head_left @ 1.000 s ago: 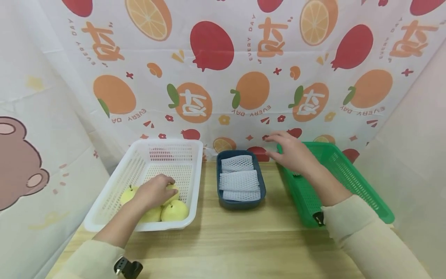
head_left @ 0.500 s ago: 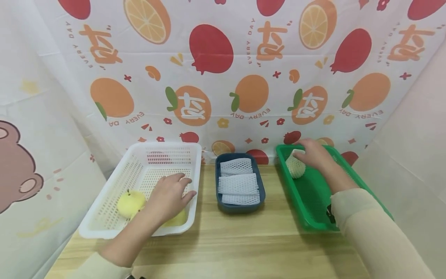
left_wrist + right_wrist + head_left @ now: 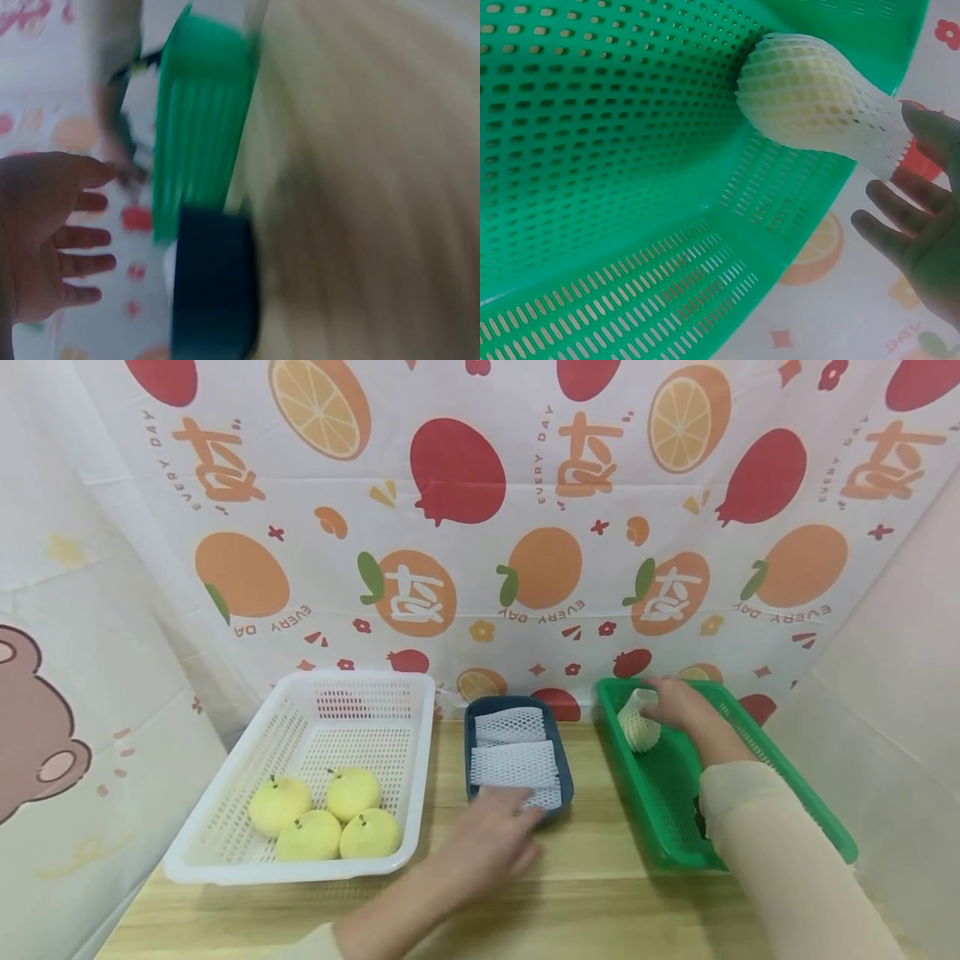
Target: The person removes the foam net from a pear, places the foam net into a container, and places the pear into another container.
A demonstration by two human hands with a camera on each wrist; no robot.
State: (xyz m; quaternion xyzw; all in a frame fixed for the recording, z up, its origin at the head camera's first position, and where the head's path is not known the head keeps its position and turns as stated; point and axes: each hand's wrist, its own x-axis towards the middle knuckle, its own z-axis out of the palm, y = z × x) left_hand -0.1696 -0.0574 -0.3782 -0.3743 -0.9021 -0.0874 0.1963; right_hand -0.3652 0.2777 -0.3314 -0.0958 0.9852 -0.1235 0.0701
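My left hand (image 3: 487,835), blurred in the head view, is over the front edge of the dark blue tray (image 3: 555,810), which holds white foam net sleeves (image 3: 513,764). In the left wrist view, the left hand (image 3: 56,236) has its fingers spread and nothing in them. At the back of the green basket (image 3: 660,835), my right hand (image 3: 678,703) is beside a pale yellow pear (image 3: 640,731) in a foam net. In the right wrist view, the fingers of the right hand (image 3: 930,202) extend around the loose end of the net (image 3: 881,142), without visibly pinching it.
A white basket (image 3: 247,752) on the left holds several yellow pears (image 3: 371,833) near its front. All the containers stand on a wooden table (image 3: 585,902). A fruit-print cloth (image 3: 480,635) hangs behind them.
My left hand has left the pears in the white basket and moved right to the blue tray. The right hand has moved right and down to the netted pear in the green basket.
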